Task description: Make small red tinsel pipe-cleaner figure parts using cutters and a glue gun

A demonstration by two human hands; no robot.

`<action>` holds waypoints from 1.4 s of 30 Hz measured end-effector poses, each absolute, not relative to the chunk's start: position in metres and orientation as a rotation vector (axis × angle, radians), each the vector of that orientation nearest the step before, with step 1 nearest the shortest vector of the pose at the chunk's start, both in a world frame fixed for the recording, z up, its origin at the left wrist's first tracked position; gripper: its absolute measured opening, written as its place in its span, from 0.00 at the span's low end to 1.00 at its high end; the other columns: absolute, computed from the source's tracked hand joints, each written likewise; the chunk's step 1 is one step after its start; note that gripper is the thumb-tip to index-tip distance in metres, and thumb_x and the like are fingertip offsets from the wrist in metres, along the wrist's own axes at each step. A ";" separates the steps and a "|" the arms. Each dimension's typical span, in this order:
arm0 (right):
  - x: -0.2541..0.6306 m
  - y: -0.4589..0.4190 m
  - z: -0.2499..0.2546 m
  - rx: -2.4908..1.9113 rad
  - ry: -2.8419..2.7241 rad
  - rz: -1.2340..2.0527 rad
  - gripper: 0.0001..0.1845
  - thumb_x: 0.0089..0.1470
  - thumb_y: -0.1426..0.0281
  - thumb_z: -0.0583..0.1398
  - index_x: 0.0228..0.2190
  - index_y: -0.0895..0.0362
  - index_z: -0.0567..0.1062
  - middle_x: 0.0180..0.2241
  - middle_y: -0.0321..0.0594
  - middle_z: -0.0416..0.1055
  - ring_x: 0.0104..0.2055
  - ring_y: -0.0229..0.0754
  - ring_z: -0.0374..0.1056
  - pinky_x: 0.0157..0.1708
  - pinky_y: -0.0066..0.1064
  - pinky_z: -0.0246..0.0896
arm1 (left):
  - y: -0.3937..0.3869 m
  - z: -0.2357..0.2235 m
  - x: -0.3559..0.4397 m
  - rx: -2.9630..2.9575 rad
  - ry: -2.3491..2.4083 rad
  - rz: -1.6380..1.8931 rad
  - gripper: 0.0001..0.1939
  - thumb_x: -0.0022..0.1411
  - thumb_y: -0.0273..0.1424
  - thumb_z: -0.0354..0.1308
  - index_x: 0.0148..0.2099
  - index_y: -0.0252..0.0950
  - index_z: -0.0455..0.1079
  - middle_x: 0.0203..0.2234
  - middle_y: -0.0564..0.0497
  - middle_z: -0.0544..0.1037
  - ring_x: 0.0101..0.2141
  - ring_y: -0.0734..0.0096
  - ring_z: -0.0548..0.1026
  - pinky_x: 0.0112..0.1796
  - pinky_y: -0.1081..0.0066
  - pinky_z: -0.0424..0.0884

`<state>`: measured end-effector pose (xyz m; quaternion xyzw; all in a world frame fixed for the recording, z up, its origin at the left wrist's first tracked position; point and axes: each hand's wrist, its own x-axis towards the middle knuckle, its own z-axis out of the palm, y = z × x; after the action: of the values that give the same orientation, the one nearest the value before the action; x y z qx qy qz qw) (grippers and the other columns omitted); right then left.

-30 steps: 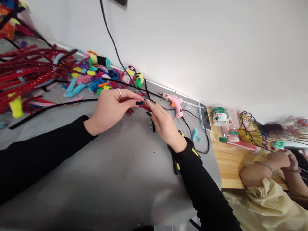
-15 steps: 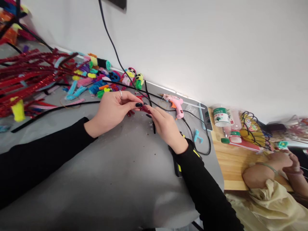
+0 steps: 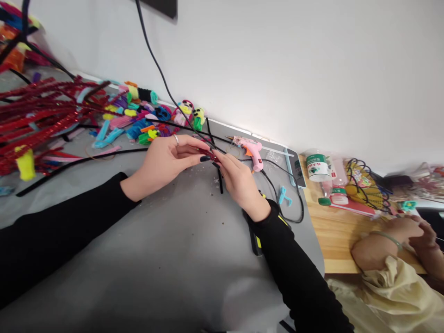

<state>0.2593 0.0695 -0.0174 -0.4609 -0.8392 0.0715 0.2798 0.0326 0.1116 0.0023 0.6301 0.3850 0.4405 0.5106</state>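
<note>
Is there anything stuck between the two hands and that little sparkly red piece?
Nothing visible. The left hand and right hand both pinch the red tinsel piece directly with their fingertips, above the grey table.

Head view, down over table [image 3: 180,259]

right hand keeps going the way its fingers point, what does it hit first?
Probably the left hand: the right hand points up-left, both pinching the red tinsel piece fingertip to fingertip. Depth is unclear from this one view.

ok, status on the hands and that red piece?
Left hand and right hand both pinching red glitter stem over grey table. Black stem under the fingers. Glue gun beside them.
</note>
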 end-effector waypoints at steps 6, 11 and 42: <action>0.258 0.068 -0.016 -1.214 -2.276 0.238 0.24 0.78 0.68 0.46 0.64 0.59 0.73 0.46 0.53 0.78 0.49 0.48 0.77 0.52 0.42 0.76 | 0.111 0.000 0.030 1.768 0.965 1.169 0.06 0.64 0.35 0.67 0.39 0.46 0.87 0.34 0.52 0.88 0.31 0.65 0.83 0.37 0.66 0.80; 0.258 0.068 -0.015 -1.195 -2.292 0.271 0.23 0.78 0.68 0.46 0.63 0.56 0.73 0.44 0.49 0.78 0.46 0.47 0.76 0.47 0.38 0.75 | 0.112 -0.001 0.029 1.696 1.008 1.145 0.07 0.63 0.36 0.66 0.37 0.46 0.87 0.29 0.53 0.87 0.26 0.65 0.81 0.29 0.67 0.77; 0.259 0.073 -0.015 -1.123 -2.165 0.507 0.20 0.78 0.61 0.51 0.57 0.56 0.77 0.39 0.42 0.75 0.39 0.43 0.71 0.44 0.34 0.71 | 0.111 0.007 0.026 1.969 0.901 1.116 0.18 0.70 0.51 0.61 0.31 0.52 0.83 0.40 0.51 0.89 0.44 0.56 0.86 0.53 0.58 0.82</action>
<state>0.2591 0.0726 -0.0154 -0.4272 -0.8235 0.1928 0.3196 0.0257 0.1114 0.0075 0.7586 0.3471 0.4299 0.3452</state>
